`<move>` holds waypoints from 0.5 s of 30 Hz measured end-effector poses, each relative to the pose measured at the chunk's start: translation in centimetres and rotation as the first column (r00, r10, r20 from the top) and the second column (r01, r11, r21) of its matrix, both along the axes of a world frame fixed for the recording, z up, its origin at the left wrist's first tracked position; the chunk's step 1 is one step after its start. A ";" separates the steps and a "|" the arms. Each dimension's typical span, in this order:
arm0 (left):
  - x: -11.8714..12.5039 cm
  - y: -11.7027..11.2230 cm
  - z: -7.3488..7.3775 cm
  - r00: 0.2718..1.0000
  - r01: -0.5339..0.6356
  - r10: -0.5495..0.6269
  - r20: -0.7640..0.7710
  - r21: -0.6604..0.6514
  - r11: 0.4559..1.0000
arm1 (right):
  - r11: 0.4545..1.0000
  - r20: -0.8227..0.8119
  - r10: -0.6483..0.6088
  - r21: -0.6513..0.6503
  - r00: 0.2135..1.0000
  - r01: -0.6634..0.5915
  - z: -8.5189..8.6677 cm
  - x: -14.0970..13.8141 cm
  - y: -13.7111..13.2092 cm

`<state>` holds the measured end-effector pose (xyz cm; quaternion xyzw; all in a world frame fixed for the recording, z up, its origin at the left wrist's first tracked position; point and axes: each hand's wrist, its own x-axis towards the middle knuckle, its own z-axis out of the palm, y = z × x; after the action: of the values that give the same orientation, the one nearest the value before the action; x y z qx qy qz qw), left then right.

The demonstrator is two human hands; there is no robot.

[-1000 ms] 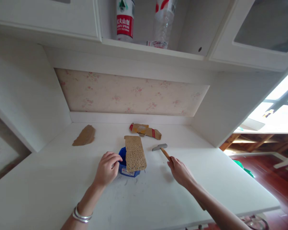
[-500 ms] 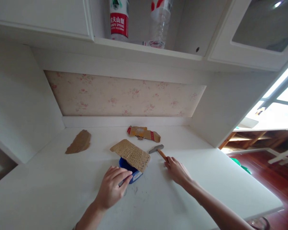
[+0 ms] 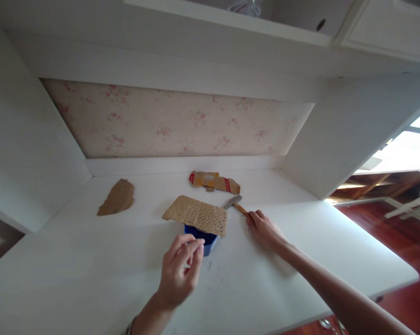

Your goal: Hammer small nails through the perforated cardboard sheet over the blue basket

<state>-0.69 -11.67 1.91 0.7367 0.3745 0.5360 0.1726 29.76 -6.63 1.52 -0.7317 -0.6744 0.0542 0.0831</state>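
My right hand (image 3: 266,229) is wrapped round the wooden handle of a hammer (image 3: 242,211), which lies low over the table with its metal head to the left. My left hand (image 3: 182,267) is raised in front of a small blue box (image 3: 212,243), thumb and fingertips pinched together. Whatever may be between those fingertips is too small to make out. A piece of cardboard (image 3: 199,215) full of small holes rests tilted over the back of the box. The box's open front shows a dark blue inside, partly hidden by my left fingers.
A torn brown cardboard scrap (image 3: 117,197) lies at the left. Another cardboard strip with red and orange marks (image 3: 215,182) lies near the back wall. Overhead is a white cabinet shelf (image 3: 231,25), and white side panels flank the table (image 3: 108,274).
My left hand has come away from the blue box's edge, fingertips now pinched. The box and holed cardboard have turned slightly. My right hand stays on the hammer; the view has tipped down.
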 end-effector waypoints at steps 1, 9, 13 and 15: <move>-0.1 0.3 0.2 0.997 -0.041 0.047 0.066 -0.088 0.995 | 1.000 -0.019 0.000 0.018 1.000 0.000 -0.2 0.1 -0.1; -0.6 2.6 0.2 0.885 -0.110 0.362 0.291 -0.626 0.772 | 0.955 -0.344 -0.001 0.280 0.939 0.103 0.1 -2.5 -0.8; -0.8 3.4 -0.3 0.876 -0.102 0.383 0.291 -0.665 0.740 | 0.921 -0.655 0.037 0.315 0.755 0.228 0.1 -6.7 0.4; -0.8 3.6 -0.5 0.878 -0.101 0.385 0.284 -0.676 0.730 | 0.906 -0.774 0.049 0.301 0.631 0.299 -0.2 -8.4 1.3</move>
<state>-1.51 -8.04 1.40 0.4477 0.5860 0.5333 0.4145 21.35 -5.30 1.34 -0.6515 -0.5169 0.2134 0.5127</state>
